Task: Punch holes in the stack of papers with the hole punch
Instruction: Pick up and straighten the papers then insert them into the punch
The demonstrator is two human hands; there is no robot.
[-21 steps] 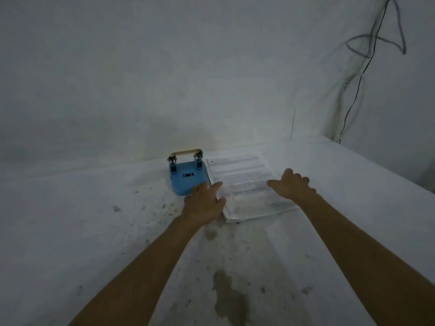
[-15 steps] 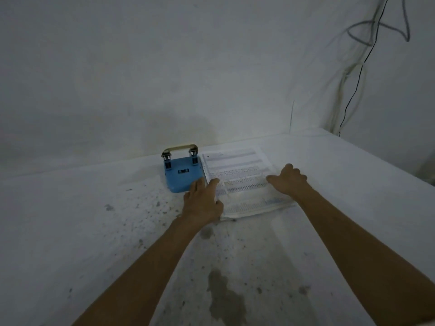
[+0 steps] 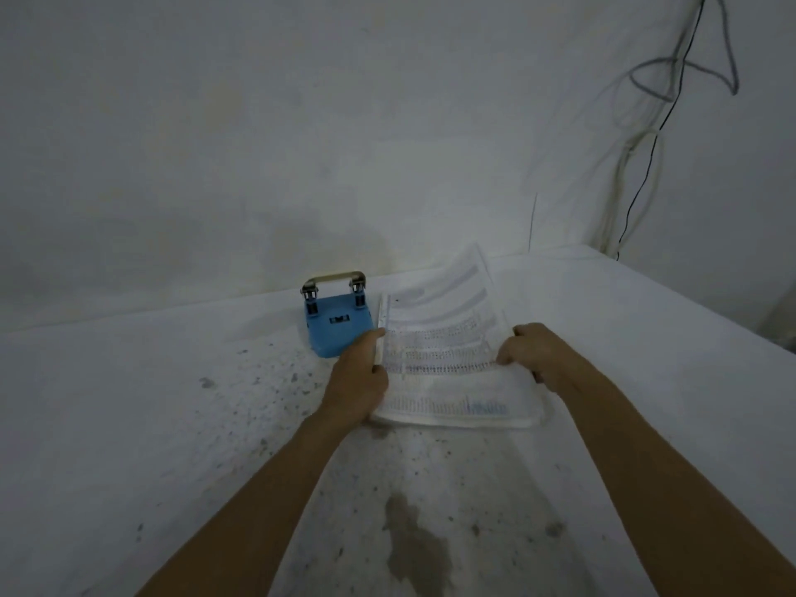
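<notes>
left hand (image 3: 357, 381): I see it clamped on paper stack (image 3: 448, 364) edge
right hand (image 3: 532, 353): gripping opposite edge, fingertips hidden
print: blurred, unreadable
hole punch (image 3: 338, 323): just beyond left grip

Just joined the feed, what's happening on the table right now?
A person has both hands on the stack of papers: the left hand grips its left edge, the right hand its right edge. The far end of the stack is raised off the white table. The blue hole punch sits untouched just left of the papers, so no holes look punched yet.
</notes>
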